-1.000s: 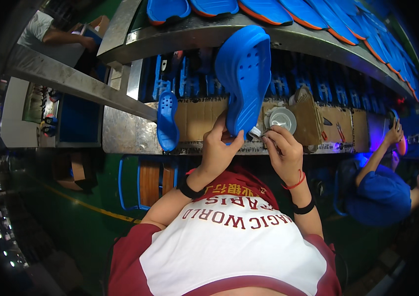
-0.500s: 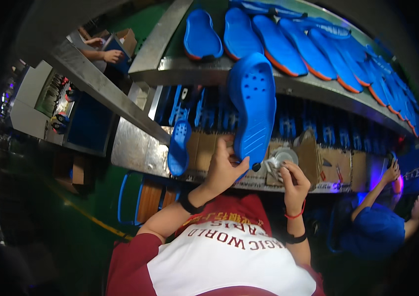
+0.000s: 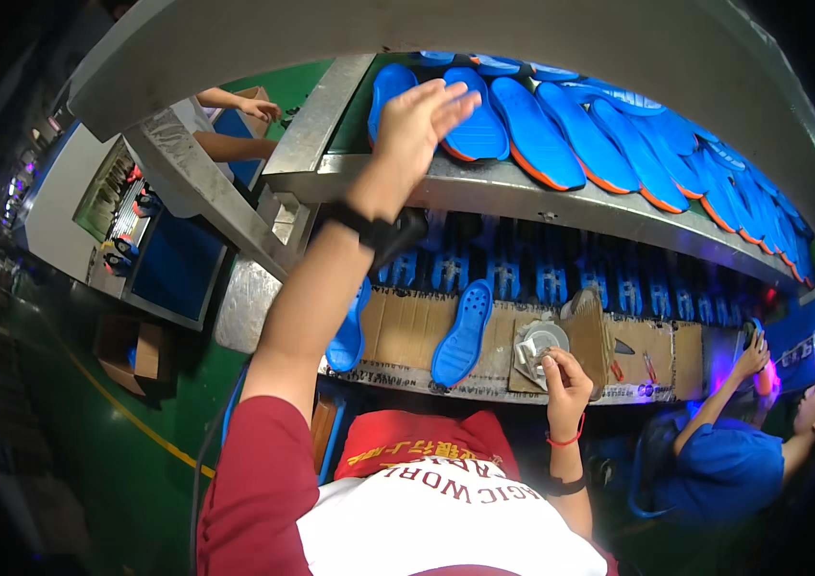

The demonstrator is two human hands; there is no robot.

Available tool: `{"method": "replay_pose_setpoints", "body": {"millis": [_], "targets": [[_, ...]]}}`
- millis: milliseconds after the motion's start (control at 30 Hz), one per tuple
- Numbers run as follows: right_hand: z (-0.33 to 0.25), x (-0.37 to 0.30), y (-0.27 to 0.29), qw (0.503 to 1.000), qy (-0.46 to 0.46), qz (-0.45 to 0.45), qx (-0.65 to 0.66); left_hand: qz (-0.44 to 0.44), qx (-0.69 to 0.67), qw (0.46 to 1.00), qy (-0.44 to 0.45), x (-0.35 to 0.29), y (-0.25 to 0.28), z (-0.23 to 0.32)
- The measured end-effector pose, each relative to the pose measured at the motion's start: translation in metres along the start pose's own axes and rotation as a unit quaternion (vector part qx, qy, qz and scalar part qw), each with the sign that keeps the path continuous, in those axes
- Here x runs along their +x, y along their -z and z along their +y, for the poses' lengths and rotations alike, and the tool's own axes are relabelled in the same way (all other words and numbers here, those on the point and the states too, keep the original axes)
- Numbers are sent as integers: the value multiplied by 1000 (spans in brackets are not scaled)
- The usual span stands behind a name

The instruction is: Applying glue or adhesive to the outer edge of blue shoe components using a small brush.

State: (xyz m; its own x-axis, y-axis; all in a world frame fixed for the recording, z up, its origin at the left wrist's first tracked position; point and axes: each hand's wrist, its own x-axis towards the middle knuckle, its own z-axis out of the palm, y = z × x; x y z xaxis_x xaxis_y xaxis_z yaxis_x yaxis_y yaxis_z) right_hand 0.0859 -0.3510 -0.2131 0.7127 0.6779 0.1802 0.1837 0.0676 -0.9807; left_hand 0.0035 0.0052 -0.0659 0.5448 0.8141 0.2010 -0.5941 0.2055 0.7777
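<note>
My left hand (image 3: 422,125) is raised over the upper metal-edged shelf, its fingers stretched out above the blue shoe sole (image 3: 480,123) there and slightly blurred. It holds nothing that I can see. My right hand (image 3: 568,381) stays low at the bench's front edge beside a round pale bowl (image 3: 546,334), thumb and fingers pinched together; what they hold, if anything, I cannot make out. A blue sole with holes at one end (image 3: 462,336) lies on the cardboard-covered bench between my arms. Another blue sole (image 3: 346,336) lies left of it, partly behind my left forearm.
Several blue soles with orange edges (image 3: 547,144) line the upper shelf. Under it stands a row of blue holders (image 3: 503,276). Red-handled tools (image 3: 649,367) lie right of the bowl. A grey metal post (image 3: 206,187) slants at left. A co-worker in blue (image 3: 729,466) sits at right.
My left hand has let go of the blue sole, now lying on the bench, and has moved up to the upper shelf. My right hand remains near the bowl.
</note>
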Motion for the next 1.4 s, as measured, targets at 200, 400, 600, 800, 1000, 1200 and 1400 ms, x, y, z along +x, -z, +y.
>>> {"method": "replay_pose_setpoints", "body": {"millis": [200,400,600,800,1000,1200,1400], "targets": [[52,5,19,967,-2,-13,-255,-36,295,951,78,-191,64,-130],[116,22,31,885,22,-61,-461,-47,582,750,311,-309,184,-253],[138,31,32,881,12,-93,-463,68,137,862,483,-287,172,-234],[133,30,35,867,-14,-108,-487,57,42,915,397,-287,106,-144],[120,31,39,886,12,-81,-457,-12,154,948,276,-277,66,-108],[64,29,36,935,74,-55,-343,20,238,960,145,-262,32,-100],[-24,3,-6,975,117,-90,-167,26,320,944,79,-255,13,-98]]}}
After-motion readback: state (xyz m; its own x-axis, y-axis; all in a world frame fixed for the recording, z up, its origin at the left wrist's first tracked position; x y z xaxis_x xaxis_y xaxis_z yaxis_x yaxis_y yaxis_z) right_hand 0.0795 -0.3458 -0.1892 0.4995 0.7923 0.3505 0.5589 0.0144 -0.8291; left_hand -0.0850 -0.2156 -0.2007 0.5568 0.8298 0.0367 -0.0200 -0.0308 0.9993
